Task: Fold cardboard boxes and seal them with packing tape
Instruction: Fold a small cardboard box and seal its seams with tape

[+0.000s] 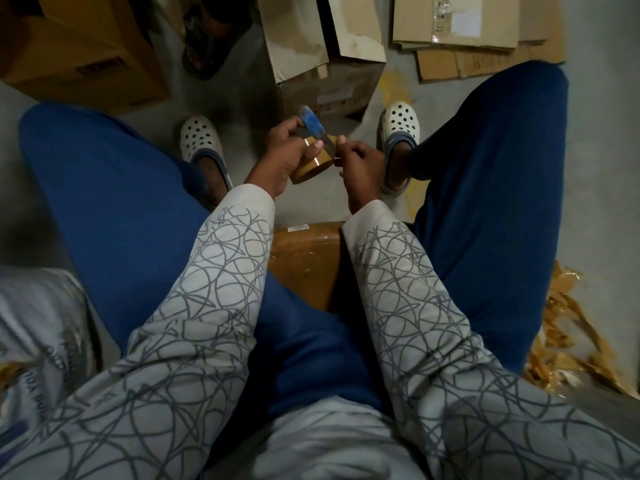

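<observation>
I sit with both hands out between my knees. My left hand (282, 157) grips a roll of brown packing tape (311, 164) together with a blue-handled cutter (311, 121), whose blade lies across the roll. My right hand (358, 166) pinches the tape's edge at the right side of the roll. An open cardboard box (329, 64) with raised flaps stands on the floor just beyond my hands.
A larger brown box (79, 53) sits at the far left. Flattened cardboard sheets (478, 36) lie at the far right. Crumpled tape scraps (571, 334) litter the floor on the right. A wooden stool seat (304, 261) shows between my legs; a printed sack (41, 327) lies left.
</observation>
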